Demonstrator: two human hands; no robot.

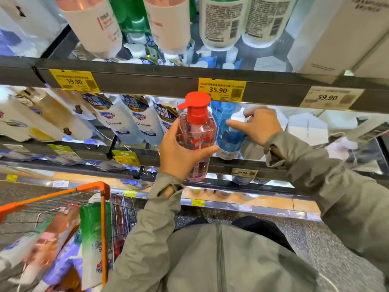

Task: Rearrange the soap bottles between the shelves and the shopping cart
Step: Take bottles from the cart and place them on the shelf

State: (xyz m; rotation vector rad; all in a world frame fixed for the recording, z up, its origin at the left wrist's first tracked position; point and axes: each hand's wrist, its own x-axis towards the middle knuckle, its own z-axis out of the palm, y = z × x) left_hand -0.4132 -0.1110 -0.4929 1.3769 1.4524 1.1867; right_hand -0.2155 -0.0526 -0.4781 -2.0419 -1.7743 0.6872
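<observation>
My left hand [179, 150] grips a clear pink soap bottle [196, 133] with a red pump top, held upright in front of the middle shelf [242, 163]. My right hand [259, 125] reaches into that shelf and touches a blue bottle [228, 140] standing there, fingers partly curled around its top. Whether it grips the bottle I cannot tell. The orange-rimmed shopping cart [101, 188] is at the lower left, holding a green-and-white bottle [92, 234] and several other packs.
White and blue refill bottles [128, 121] fill the middle shelf to the left. Large white and green bottles [223, 22] stand on the upper shelf. Yellow price tags [222, 89] hang on the shelf edge. White boxes [307, 127] sit to the right.
</observation>
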